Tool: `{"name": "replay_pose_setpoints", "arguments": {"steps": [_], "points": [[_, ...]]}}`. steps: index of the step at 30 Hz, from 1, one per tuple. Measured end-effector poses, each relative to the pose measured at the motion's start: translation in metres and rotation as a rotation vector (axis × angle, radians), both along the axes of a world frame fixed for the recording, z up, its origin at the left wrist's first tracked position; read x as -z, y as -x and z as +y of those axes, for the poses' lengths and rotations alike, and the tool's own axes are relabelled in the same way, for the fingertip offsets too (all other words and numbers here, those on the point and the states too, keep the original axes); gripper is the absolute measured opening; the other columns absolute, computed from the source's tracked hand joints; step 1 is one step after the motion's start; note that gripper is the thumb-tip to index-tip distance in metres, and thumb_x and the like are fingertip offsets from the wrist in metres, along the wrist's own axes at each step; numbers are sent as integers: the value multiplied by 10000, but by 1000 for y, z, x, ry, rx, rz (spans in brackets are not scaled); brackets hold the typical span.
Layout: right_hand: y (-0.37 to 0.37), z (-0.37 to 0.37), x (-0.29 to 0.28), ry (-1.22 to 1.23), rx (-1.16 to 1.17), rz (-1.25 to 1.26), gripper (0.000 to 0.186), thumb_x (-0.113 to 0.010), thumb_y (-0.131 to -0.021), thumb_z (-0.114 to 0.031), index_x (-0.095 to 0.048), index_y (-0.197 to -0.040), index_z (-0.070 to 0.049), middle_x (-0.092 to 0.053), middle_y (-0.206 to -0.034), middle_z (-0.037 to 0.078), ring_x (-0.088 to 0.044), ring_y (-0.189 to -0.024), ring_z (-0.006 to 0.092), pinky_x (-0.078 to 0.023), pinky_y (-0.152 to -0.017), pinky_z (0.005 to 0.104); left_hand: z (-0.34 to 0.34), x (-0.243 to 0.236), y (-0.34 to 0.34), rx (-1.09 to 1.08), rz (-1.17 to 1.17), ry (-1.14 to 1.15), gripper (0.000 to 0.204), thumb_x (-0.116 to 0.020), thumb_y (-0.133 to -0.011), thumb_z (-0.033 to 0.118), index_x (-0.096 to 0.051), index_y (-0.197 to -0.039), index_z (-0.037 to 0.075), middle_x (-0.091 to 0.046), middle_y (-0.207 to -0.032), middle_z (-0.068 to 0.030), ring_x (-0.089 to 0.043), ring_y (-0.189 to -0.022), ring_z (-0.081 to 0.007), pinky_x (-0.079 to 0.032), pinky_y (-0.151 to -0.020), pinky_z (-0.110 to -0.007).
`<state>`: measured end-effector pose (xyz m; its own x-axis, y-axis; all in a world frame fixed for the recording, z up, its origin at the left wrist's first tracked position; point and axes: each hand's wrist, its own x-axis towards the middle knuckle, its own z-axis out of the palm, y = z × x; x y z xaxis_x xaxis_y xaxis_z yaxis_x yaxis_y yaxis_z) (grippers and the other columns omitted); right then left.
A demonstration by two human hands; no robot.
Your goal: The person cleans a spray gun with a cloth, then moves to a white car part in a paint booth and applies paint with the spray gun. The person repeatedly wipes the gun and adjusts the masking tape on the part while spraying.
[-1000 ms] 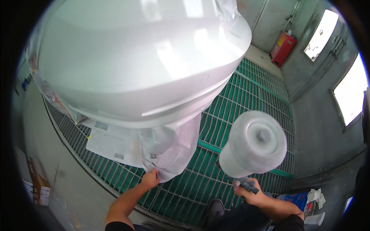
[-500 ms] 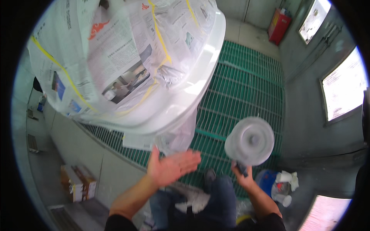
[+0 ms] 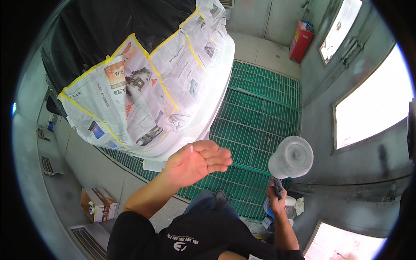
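Note:
In my right hand [image 3: 275, 200] I grip a paint spray gun by its dark handle. The gun's round translucent cup [image 3: 294, 157] shows above my fist, out over the green grating on the right. My left hand [image 3: 195, 162] is raised with the fingers stretched out, palm upturned and nothing in it. Just beyond that hand is the rear or front end of a car with a glossy white bumper [image 3: 224, 65]. Newspaper sheets [image 3: 145, 93] joined by yellow tape cover the panel above the bumper. A black sheet [image 3: 117, 26] drapes the rest.
Green floor grating [image 3: 255, 108] runs along the car. A red cabinet [image 3: 301, 42] stands by the far wall. Bright windows [image 3: 368, 104] line the right wall. Near my right forearm are a blue container [image 3: 268, 208] and white cups. An opened cardboard box [image 3: 103, 203] lies at the left.
My view has shifted back, bringing the black sheet and my torso into the picture. The left hand has tilted and its fingers curl slightly. The spray gun stays in my right hand.

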<state>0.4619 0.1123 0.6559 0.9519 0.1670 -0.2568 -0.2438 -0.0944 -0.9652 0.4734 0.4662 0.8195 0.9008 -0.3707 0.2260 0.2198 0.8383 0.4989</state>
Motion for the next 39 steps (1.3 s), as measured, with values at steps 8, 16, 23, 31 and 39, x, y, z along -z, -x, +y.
{"name": "replay_pose_setpoints", "arguments": {"steps": [8,16,23,31,39], "points": [[-98,-19,-18,6,142,-23,140,-545,-902,-149,-571,-868,-16,-457,-693,-55,-404,-628,38,-319,-536,222,-15,20,-115,-23,79,67,198,-481,-1023,218,-565,-993,42,-645,-915,-132,-670,-807,-271,-559,-708,-375],[-288,-50,-31,141,183,-88,185,-549,-905,-183,-551,-797,-33,-451,-652,-38,-403,-609,54,-318,-525,240,-40,58,-311,-144,173,-259,169,-436,-997,94,-569,-912,35,-614,-748,-116,-608,-634,-219,-494,-587,-299],[-467,-69,-55,54,226,-86,137,-554,-875,-146,-574,-825,-20,-495,-650,-9,-444,-582,73,-350,-516,253,-70,62,-492,-152,149,-566,244,-372,-970,103,-498,-769,49,-509,-614,-54,-467,-516,-119,-406,-489,-252],[-698,-108,-10,32,112,-109,137,-553,-889,-160,-600,-902,-32,-503,-675,-28,-449,-604,56,-358,-515,248,-104,107,-669,-304,65,-936,425,-373,-1050,294,-529,-746,40,-511,-557,-41,-482,-471,-104,-388,-440,-249],[-886,-145,-7,11,84,-241,39,-583,-883,-88,-548,-878,-70,-491,-649,-25,-434,-559,66,-340,-498,241,-146,71,-889,168,-163,178,1112,-369,-698,920,-571,-1171,-66,-668,-997,-247,-691,-849,-333,-574,-680,-387]]}}
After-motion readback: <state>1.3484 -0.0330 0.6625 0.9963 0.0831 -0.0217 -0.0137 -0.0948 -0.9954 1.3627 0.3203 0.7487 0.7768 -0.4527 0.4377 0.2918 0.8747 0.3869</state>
